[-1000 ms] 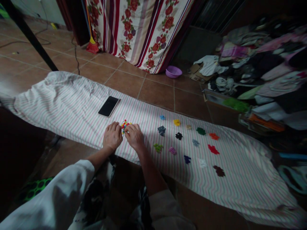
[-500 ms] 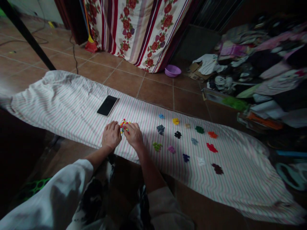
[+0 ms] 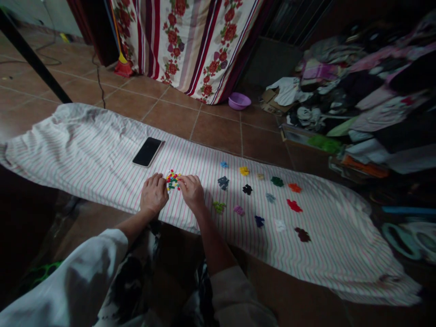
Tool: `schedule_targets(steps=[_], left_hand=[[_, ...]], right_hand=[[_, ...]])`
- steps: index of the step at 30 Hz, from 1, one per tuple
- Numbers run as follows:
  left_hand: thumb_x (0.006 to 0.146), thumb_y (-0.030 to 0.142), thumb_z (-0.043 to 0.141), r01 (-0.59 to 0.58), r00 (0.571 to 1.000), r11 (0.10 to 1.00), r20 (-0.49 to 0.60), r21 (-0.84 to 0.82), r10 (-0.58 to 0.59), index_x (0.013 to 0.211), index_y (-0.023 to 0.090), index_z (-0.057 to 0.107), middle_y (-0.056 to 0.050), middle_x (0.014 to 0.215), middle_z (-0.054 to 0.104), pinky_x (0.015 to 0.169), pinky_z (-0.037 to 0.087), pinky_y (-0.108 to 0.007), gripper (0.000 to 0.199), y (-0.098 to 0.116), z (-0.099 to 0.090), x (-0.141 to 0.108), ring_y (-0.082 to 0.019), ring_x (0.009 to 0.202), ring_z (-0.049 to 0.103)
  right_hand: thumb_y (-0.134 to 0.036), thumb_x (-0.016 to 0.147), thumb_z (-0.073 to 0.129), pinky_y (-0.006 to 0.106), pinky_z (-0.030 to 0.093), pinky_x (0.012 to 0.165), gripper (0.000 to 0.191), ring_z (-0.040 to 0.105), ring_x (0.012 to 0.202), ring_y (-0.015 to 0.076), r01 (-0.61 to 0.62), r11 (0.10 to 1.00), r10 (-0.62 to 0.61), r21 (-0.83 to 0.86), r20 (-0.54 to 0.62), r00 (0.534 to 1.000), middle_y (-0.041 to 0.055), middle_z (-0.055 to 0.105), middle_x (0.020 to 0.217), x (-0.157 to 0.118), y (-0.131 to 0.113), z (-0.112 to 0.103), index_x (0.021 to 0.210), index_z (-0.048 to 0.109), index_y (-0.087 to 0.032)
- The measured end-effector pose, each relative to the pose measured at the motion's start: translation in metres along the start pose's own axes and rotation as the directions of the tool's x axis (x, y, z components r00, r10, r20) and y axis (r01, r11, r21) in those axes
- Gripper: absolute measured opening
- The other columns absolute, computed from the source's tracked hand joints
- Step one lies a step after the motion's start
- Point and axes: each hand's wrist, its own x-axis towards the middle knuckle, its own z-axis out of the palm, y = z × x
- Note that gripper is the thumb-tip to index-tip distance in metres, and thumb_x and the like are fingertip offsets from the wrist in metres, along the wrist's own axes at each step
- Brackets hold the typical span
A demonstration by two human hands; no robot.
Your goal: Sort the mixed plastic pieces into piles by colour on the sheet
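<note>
A mixed pile of small red, yellow, green and white pieces [image 3: 173,180] lies on the striped cloth [image 3: 112,156]. Along the pile's left side rests my left hand [image 3: 154,192], fingers together and palm down; anything under it is hidden. At the right edge of the pile, my right hand [image 3: 193,192] has thumb and fingertips pinched, and what they hold is too small to make out. Right of my hands are several single-colour heaps, among them yellow [image 3: 244,170], black [image 3: 247,189], red [image 3: 294,205], lime green [image 3: 219,207] and brown [image 3: 302,235].
A phone [image 3: 147,151] lies on the cloth beyond my left hand. On the tiled floor behind stand a purple basin [image 3: 239,101] and a red broom head [image 3: 123,68] by a flowered curtain [image 3: 194,45]. Clothes [image 3: 371,91] are heaped at the right.
My right hand has moved from over the mixed pile to its right edge, uncovering more pieces. The camera view has shifted slightly. My left hand stays beside the pile.
</note>
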Motion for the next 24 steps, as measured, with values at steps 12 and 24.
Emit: schedule_targets(steps=[12,24], left_hand=[[0.087,0.02,0.042,-0.022,1.0,0.999,-0.014,0.035,0.023,0.1,0.015,0.059,-0.016,0.12,0.063,0.099,0.04,-0.043,0.022,0.0,0.0,0.0,-0.028,0.12,0.053],[0.085,0.022,0.041,-0.027,1.0,0.996,-0.003,0.08,0.028,0.1,0.015,0.058,-0.016,0.122,0.062,0.092,0.043,-0.043,0.023,0.002,-0.005,-0.001,-0.029,0.116,0.055]], right_hand=[[-0.023,0.094,0.053,0.031,0.044,0.087,0.016,0.059,0.094,0.0185,-0.063,0.993,0.068,0.1,-0.049,0.996,0.0018,0.072,0.098,-0.005,0.0,-0.019,0.1,0.068,-0.024],[-0.022,0.091,0.056,0.03,0.047,0.082,0.013,0.062,0.091,0.0186,-0.185,0.982,0.187,0.024,-0.139,0.973,0.0018,0.073,0.094,-0.009,0.011,-0.038,0.096,0.067,-0.025]])
